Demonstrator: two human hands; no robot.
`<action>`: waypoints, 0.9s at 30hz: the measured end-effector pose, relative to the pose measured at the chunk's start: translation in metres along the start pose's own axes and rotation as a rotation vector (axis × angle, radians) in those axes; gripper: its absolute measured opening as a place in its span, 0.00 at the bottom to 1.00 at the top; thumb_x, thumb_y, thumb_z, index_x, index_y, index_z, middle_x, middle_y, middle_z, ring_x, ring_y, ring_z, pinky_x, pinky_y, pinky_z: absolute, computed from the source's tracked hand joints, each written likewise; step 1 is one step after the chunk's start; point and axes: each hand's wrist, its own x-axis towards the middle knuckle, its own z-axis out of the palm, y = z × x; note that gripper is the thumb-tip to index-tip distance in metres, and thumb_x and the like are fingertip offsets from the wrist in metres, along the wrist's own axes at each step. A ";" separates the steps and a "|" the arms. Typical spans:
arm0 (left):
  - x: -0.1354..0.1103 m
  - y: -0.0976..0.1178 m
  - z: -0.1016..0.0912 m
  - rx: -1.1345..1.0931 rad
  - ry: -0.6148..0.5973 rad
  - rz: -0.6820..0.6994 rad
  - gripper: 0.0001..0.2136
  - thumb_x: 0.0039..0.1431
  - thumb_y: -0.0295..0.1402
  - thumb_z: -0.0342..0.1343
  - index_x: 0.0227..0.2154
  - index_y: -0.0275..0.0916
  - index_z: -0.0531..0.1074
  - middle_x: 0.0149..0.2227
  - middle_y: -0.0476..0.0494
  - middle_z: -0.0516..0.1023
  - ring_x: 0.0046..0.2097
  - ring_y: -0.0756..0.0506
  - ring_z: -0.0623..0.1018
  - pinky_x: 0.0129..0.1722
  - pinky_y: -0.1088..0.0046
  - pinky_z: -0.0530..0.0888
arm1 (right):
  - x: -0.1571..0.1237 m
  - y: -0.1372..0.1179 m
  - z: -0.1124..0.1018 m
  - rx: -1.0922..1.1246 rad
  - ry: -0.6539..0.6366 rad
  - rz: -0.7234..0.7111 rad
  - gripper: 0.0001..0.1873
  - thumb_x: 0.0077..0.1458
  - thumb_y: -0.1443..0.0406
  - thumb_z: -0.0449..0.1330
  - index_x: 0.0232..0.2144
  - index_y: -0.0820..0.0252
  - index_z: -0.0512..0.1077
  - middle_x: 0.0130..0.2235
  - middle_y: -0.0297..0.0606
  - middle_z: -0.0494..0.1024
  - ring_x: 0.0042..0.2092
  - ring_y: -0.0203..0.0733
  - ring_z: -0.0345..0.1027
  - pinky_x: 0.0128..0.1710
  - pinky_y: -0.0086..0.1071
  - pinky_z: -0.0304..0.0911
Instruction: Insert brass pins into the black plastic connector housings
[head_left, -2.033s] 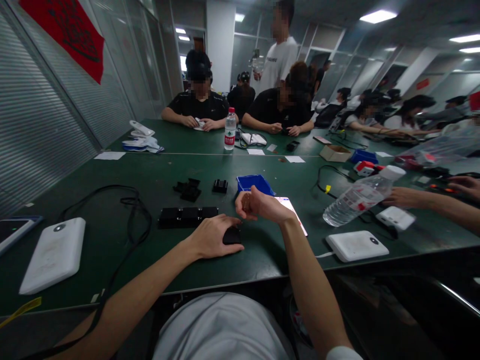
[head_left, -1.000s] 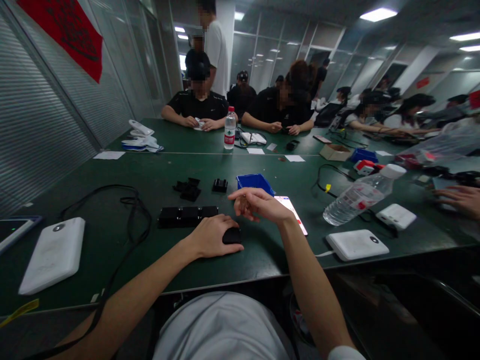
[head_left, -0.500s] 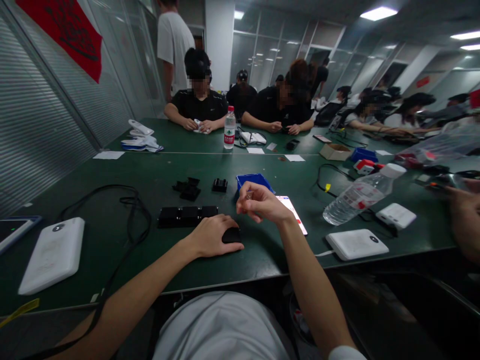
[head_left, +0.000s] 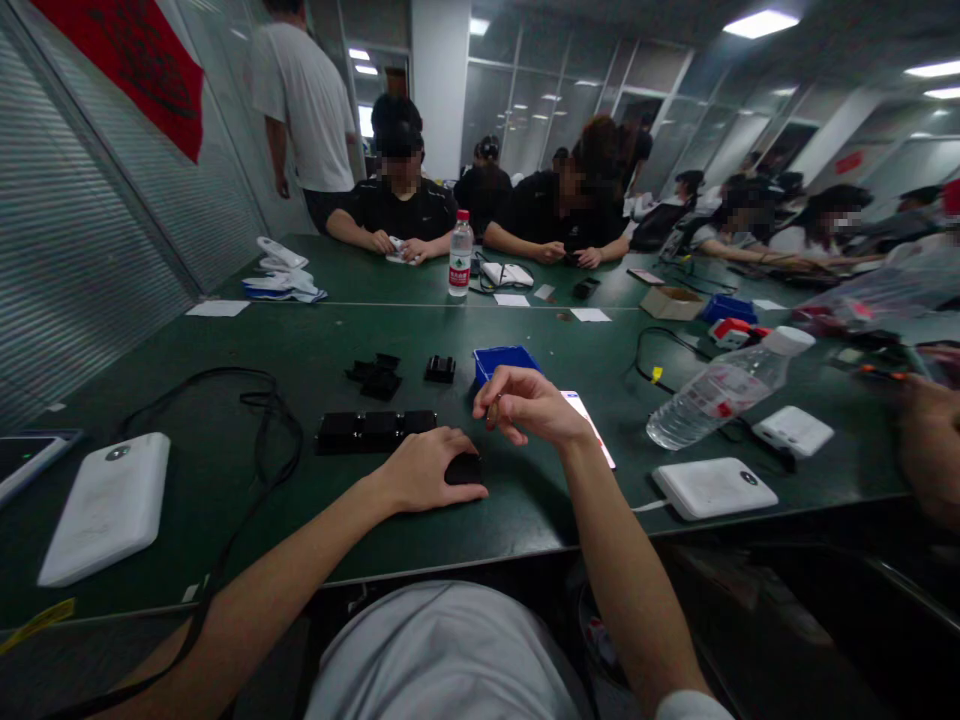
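Resting on the table, my left hand [head_left: 427, 472] is closed around a small black block [head_left: 464, 470], its thumb along the near side and its fingers over the far side. My right hand [head_left: 531, 402] hovers just to the right and above, thumb and fingers pinched; a tiny thing may be between the fingertips, too small to name. Behind the left hand lies a row of black box-like pieces [head_left: 375, 432] with shiny spots. Farther back are thin black pieces [head_left: 375, 378] and a small black part [head_left: 440, 369]. Beyond my right hand stands a blue tray [head_left: 501, 352].
A lit phone [head_left: 592, 428] lies by my right wrist. To the right are a water bottle [head_left: 716, 395] and white power banks [head_left: 716, 488]. On the left, a black cable [head_left: 262, 450] trails past another white power bank [head_left: 109, 510]. Other people sit across the table.
My left hand stays on the black block, and my right hand has barely shifted. In the background, a standing person in a white shirt has moved to the left.
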 end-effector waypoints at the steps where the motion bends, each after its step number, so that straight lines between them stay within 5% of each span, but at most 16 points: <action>1: 0.000 0.000 0.000 -0.004 0.000 0.000 0.23 0.59 0.51 0.65 0.49 0.41 0.76 0.53 0.40 0.81 0.53 0.37 0.80 0.55 0.59 0.76 | 0.000 0.000 0.000 0.009 0.006 -0.011 0.17 0.57 0.58 0.72 0.36 0.63 0.72 0.37 0.37 0.84 0.21 0.27 0.71 0.16 0.18 0.61; 7: 0.000 0.001 -0.001 0.005 0.000 -0.003 0.23 0.59 0.51 0.65 0.49 0.41 0.76 0.51 0.40 0.81 0.52 0.37 0.81 0.53 0.61 0.77 | 0.003 0.001 0.002 0.045 0.022 -0.038 0.18 0.53 0.63 0.75 0.33 0.60 0.68 0.32 0.33 0.82 0.23 0.28 0.71 0.14 0.16 0.58; 15: 0.000 0.000 0.000 0.013 -0.001 0.007 0.23 0.59 0.52 0.65 0.49 0.40 0.77 0.52 0.39 0.81 0.53 0.37 0.81 0.55 0.59 0.76 | 0.002 -0.001 0.002 0.034 0.020 0.014 0.19 0.59 0.55 0.69 0.45 0.63 0.75 0.36 0.38 0.83 0.22 0.29 0.72 0.18 0.21 0.66; 27: 0.000 0.000 -0.001 0.023 0.000 0.000 0.23 0.59 0.52 0.65 0.50 0.41 0.77 0.51 0.41 0.81 0.52 0.37 0.81 0.54 0.61 0.77 | 0.004 0.002 0.002 -0.050 0.146 -0.084 0.15 0.46 0.66 0.77 0.32 0.62 0.75 0.31 0.35 0.83 0.24 0.31 0.74 0.15 0.18 0.55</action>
